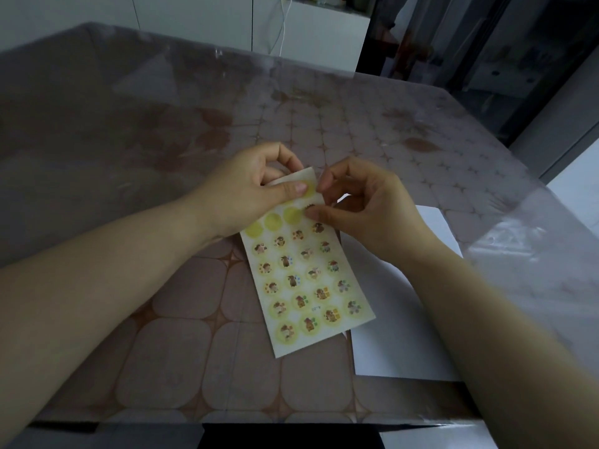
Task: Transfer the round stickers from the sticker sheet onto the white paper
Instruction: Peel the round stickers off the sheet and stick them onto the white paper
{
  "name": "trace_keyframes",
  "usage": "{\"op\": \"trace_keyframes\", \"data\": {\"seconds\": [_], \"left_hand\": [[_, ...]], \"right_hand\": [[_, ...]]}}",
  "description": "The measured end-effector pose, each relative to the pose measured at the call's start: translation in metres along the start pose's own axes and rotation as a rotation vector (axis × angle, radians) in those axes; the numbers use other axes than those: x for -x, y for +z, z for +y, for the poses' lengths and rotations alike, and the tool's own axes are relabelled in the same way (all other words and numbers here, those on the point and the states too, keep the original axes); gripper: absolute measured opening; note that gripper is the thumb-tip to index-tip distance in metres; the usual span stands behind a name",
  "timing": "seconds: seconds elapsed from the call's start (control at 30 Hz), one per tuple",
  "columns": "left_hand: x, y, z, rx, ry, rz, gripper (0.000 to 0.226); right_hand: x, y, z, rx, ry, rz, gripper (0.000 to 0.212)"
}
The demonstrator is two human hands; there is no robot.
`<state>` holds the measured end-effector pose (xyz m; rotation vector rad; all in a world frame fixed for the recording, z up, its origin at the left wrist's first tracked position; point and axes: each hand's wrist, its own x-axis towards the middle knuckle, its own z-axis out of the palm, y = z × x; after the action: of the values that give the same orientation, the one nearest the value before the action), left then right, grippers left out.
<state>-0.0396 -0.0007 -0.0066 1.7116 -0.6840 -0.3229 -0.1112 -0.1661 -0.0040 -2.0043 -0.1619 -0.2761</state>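
Sticker sheet (304, 286), R arm (486, 319) overlap white paper (405, 338).

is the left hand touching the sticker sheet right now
Touching. The head view shows the left hand pinching the far end of the sticker sheet, thumb pressed on top, fingers curled behind it.

Table (136, 102): brownish cloth printed with rounded squares and star-shaped joints, under a clear plastic cover (534, 228) that shows glare and creases along the far and right edges. Sheet (299, 291) lies aslant near the middle, its near end flat on the cover and its far end raised off it. Paper (408, 322), white, lies flat just right of the sheet near the front edge, and the sheet's near right corner overlaps its left margin.
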Motion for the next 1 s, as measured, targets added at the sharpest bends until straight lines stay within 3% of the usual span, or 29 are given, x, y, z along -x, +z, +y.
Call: {"op": "trace_keyframes", "data": {"seconds": [0.3,0.73,0.87,1.0], "left_hand": [[0.0000,-0.0024,0.0006,0.177,-0.048,-0.026,0.033],[-0.0047,-0.0032,-0.0029,0.322,-0.172,-0.010,0.026],[-0.0058,-0.0042,-0.0042,0.319,-0.191,-0.010,0.026],[-0.0049,-0.0045,-0.0040,0.323,-0.148,-0.018,0.029]], "right_hand": [[-0.0001,0.0038,0.0051,0.123,-0.150,0.155,0.031],[-0.0025,0.0060,0.0092,0.477,-0.502,0.274,0.015],[-0.0021,0.0062,0.0098,0.532,-0.529,0.259,0.007],[-0.0017,0.0064,0.0084,0.418,-0.405,0.255,0.015]]}}
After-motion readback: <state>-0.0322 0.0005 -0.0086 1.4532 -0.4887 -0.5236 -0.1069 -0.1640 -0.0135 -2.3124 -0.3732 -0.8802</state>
